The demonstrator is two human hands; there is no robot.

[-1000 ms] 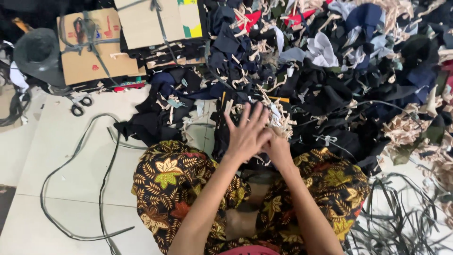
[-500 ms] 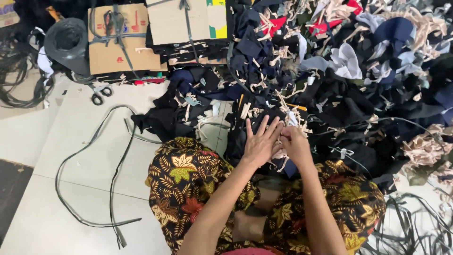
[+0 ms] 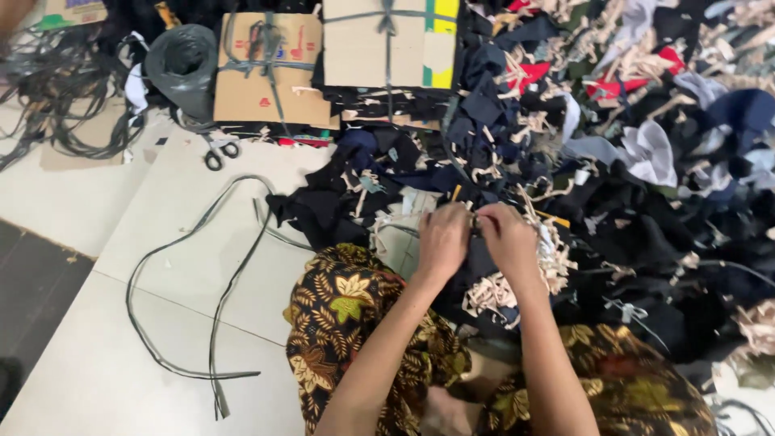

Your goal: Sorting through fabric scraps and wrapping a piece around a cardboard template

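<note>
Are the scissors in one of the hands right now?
No. The scissors lie on the floor tiles by the tied cardboard bundle, while the left hand and right hand work together in the dark fabric scraps.

A textile workshop floor is shown: fabric scraps point(image 3: 630, 186) are heaped at two o'clock, tied cardboard bundles point(image 3: 270, 69) at twelve, scissors point(image 3: 216, 153) at ten.

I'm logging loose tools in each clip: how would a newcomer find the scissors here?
Start at the two flat cardboard bundles tied with dark strapping along the top. Just below the left one's lower left corner, on the pale floor tiles, lie small black-handled scissors. Their two round finger loops set them apart from the long dark strap nearby.
</note>
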